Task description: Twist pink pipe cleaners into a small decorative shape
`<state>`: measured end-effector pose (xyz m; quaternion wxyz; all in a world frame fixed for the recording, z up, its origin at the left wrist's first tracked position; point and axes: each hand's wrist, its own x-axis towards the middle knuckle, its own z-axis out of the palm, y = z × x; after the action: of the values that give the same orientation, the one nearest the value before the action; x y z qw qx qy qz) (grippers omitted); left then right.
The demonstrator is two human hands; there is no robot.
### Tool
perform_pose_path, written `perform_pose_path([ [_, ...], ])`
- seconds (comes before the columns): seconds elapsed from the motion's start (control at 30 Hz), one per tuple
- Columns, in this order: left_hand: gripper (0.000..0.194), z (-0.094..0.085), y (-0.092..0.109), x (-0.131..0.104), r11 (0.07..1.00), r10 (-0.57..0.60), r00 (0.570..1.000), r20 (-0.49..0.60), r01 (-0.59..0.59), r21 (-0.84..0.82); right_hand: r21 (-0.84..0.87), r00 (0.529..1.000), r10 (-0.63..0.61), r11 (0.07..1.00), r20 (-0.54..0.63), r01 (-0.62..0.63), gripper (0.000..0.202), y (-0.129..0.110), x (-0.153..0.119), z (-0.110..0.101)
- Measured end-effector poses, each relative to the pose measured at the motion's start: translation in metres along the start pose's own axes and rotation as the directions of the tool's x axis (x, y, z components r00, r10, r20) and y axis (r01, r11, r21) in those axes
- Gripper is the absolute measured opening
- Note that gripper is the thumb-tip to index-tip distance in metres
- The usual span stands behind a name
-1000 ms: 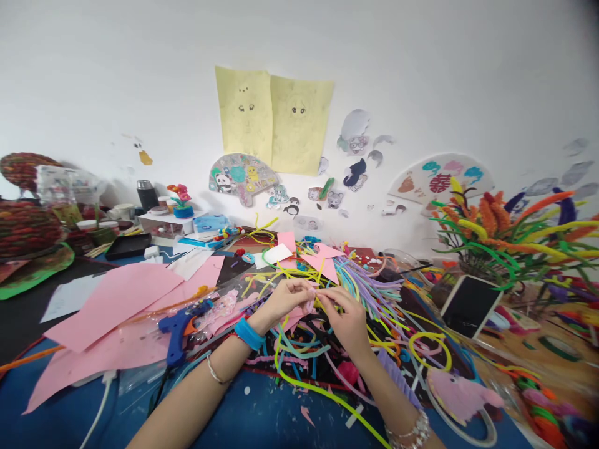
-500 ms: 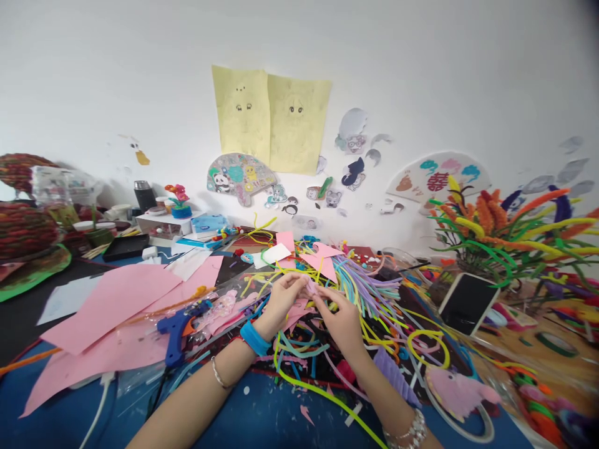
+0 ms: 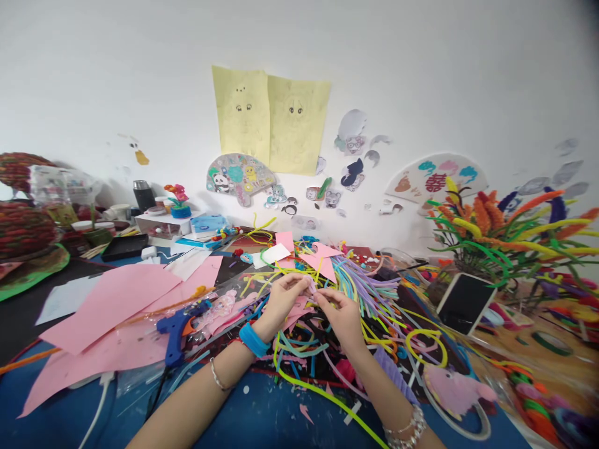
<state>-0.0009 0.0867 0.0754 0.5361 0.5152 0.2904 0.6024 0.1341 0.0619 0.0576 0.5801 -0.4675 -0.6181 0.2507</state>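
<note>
Over the pile of pipe cleaners, a small pale pink-lilac piece (image 3: 311, 286) sits between the fingertips of both hands. My left hand (image 3: 284, 302) pinches it from the left, thumb and fingers pressed together. From the right, the thumb and forefinger of my right hand (image 3: 343, 317) close on its lower edge. Fingers cover much of the piece, so its exact kind and shape cannot be told. Beneath and beyond the hands lie loose pipe cleaners (image 3: 369, 284) in lilac, aqua and yellow. Pink paper scraps (image 3: 322, 260) rest just behind the fingers.
A blue glue gun (image 3: 174, 337) lies left of my forearm, beside large pink sheets (image 3: 116, 299). To the right are a phone (image 3: 465, 304), a pink pig-shaped piece (image 3: 456, 390) and a pot of pipe-cleaner flowers (image 3: 496, 218). A wall (image 3: 397, 75) rises behind the table.
My right fingers have shifted slightly on the small piece, and a little more of it shows between the hands. My left hand stays nearly still.
</note>
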Motion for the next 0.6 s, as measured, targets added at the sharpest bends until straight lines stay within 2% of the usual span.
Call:
perform_pose_path([
  [0.13, 0.018, -0.0017, -0.0026, 0.0021, 1.0, -0.005, 1.0, 0.026, 0.004, 0.024, 0.014, 1.0, 0.009, 1.0, 0.013, -0.009, 0.016, 0.0028, 0.0021, -0.0004],
  [0.3, 0.021, -0.0019, -0.0087, 0.0002, 0.996, -0.081, 0.99, 0.115, 0.076, 0.041, 0.007, 1.0, -0.023, 1.0, -0.016, 0.023, 0.017, 0.001, 0.0013, -0.0013],
  [0.47, 0.023, -0.0043, -0.0098, -0.0011, 0.993, -0.118, 0.988, 0.101, 0.117, 0.013, -0.007, 0.997, -0.071, 0.997, 0.019, 0.071, 0.014, -0.0038, -0.0004, -0.0005],
  [0.6, 0.026, -0.0068, -0.0091, 0.0009, 0.987, -0.159, 0.979, 0.124, 0.161, -0.002, -0.155, 0.989, -0.145, 0.977, 0.029, 0.148, 0.015, -0.0009, 0.0025, -0.0045],
])
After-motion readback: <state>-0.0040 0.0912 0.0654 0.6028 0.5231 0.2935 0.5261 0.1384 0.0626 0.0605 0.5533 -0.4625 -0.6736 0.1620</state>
